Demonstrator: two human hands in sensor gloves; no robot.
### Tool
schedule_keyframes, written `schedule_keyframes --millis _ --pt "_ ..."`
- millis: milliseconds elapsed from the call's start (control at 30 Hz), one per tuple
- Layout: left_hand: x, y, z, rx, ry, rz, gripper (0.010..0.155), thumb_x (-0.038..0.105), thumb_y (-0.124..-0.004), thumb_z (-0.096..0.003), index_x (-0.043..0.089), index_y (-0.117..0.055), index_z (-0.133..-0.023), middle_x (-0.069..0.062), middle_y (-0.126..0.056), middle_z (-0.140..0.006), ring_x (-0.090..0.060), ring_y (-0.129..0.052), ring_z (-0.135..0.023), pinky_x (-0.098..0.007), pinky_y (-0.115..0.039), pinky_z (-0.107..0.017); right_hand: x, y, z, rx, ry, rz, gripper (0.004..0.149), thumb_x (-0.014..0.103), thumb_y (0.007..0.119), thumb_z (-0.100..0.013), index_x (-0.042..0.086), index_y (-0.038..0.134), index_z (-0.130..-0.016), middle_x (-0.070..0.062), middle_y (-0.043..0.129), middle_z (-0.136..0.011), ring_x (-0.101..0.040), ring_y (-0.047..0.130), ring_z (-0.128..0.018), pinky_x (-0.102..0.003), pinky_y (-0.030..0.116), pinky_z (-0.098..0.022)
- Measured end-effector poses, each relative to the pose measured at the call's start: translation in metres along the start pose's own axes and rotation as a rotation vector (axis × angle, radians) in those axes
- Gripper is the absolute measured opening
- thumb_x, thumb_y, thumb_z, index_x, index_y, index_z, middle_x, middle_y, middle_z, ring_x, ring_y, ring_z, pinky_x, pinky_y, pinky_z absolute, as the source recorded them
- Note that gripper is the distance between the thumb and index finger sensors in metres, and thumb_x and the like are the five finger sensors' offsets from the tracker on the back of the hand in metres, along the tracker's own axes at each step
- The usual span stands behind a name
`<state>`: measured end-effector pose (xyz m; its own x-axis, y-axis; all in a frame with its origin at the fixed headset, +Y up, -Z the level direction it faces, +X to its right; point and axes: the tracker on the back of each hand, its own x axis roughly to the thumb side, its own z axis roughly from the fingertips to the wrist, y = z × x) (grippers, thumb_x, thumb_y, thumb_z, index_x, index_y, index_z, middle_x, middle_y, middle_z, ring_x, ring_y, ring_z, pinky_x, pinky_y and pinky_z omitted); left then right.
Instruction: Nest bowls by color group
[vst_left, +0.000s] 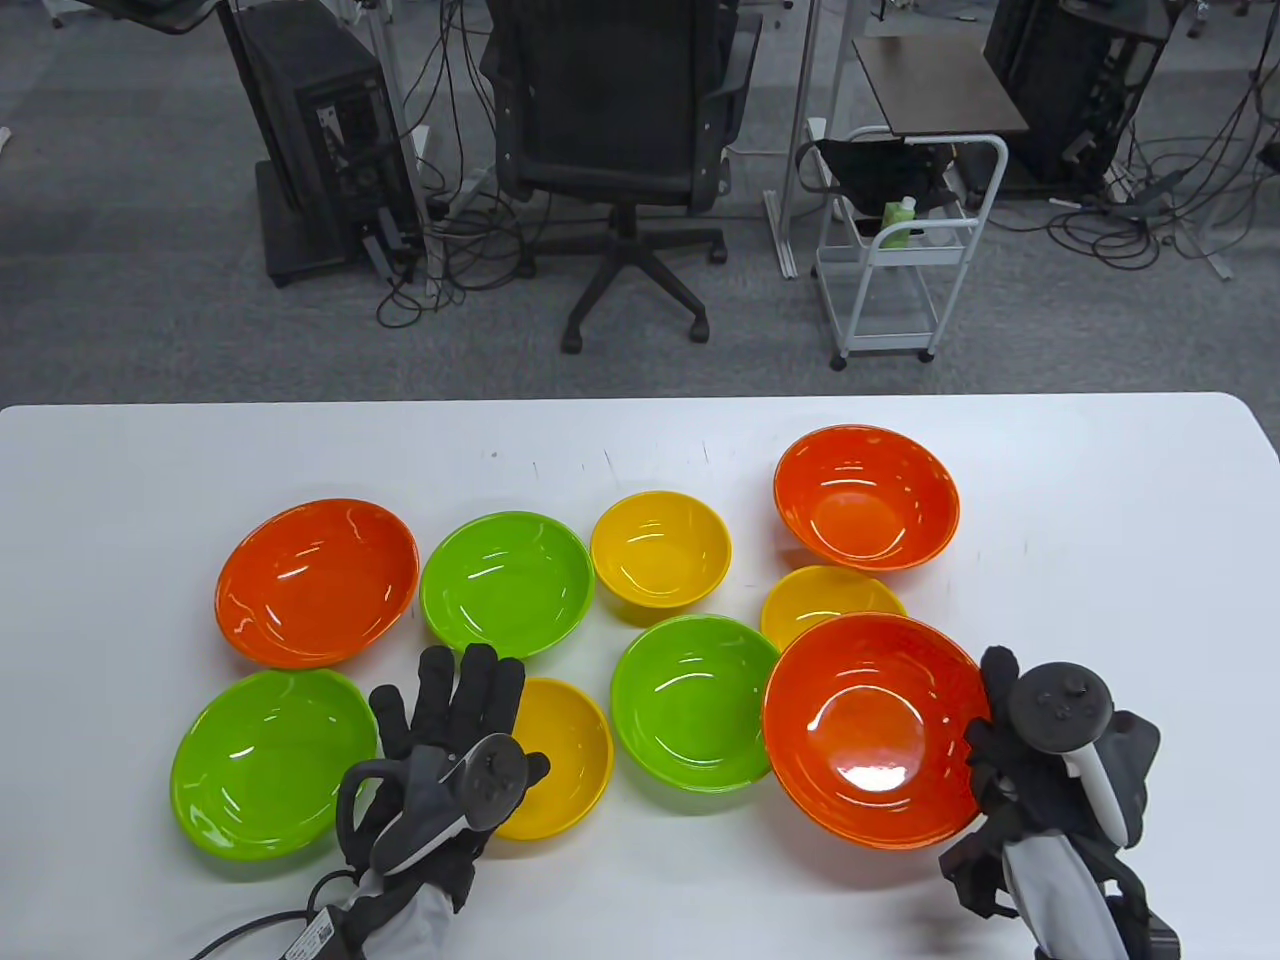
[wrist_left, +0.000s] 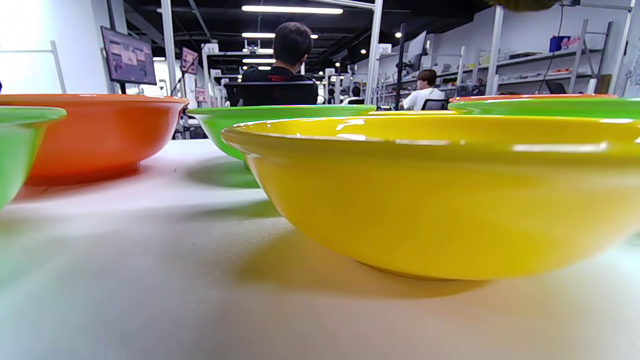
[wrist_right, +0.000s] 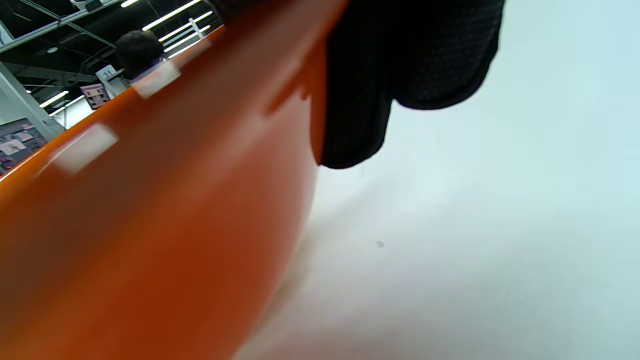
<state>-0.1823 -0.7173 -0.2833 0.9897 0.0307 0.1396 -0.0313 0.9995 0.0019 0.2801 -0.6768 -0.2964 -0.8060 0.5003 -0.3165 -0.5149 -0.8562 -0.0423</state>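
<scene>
My right hand grips the right rim of a large orange bowl and holds it tilted above the table, over part of a yellow bowl. In the right wrist view the gloved fingers wrap the orange rim. My left hand lies flat and open on the table, fingers spread, beside a yellow bowl, which fills the left wrist view. Other orange bowls sit at far right and left.
Three green bowls and a small yellow bowl stand on the white table. An office chair and a cart stand beyond the far edge.
</scene>
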Motion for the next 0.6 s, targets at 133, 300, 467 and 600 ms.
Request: schedule_keyframes --millis 133,300,467,600 --pt "0.001 0.007 0.001 0.009 -0.015 0.086 0.087 0.065 -0.061 -0.0438 0.031 -0.021 -0.113 -0.003 -0.020 -0.124 -0.041 -0.027 -0.114 -0.074 -0.032 -0.075 0.014 0.004 0.003 0.005 -0.042 -0.022 0.068 0.013 0.069 -0.053 0.013 0.033 -0.110 -0.013 0.079 -0.094 -0.025 0.098 -0.059 -0.046 0.080 -0.053" --pt "0.010 0.018 -0.004 0.034 -0.082 0.333 0.088 0.066 -0.061 -0.0434 0.025 -0.025 -0.113 -0.009 -0.031 -0.122 -0.035 -0.053 -0.111 -0.066 -0.049 -0.075 0.038 0.015 0.004 0.023 -0.105 -0.025 0.068 0.013 0.069 -0.053 0.012 0.033 -0.110 -0.013 0.080 -0.094 -0.025 0.098 -0.058 -0.046 0.080 -0.052" --pt "0.024 0.030 -0.020 0.000 -0.138 0.478 0.091 0.068 -0.059 -0.0428 0.020 -0.026 -0.113 -0.015 -0.040 -0.119 -0.032 -0.083 -0.094 -0.050 -0.072 -0.067 0.070 0.024 0.005 0.047 -0.177 -0.016 0.067 0.013 0.069 -0.054 0.010 0.033 -0.110 -0.014 0.079 -0.094 -0.026 0.098 -0.058 -0.046 0.081 -0.052" --pt "0.033 0.034 -0.035 -0.063 -0.144 0.583 0.096 0.071 -0.056 -0.0426 0.014 -0.023 -0.112 -0.020 -0.046 -0.115 -0.025 -0.101 -0.072 -0.040 -0.085 -0.054 0.092 0.028 0.006 0.051 -0.234 -0.021 0.067 0.014 0.069 -0.054 0.009 0.033 -0.110 -0.014 0.079 -0.095 -0.025 0.098 -0.058 -0.046 0.081 -0.052"
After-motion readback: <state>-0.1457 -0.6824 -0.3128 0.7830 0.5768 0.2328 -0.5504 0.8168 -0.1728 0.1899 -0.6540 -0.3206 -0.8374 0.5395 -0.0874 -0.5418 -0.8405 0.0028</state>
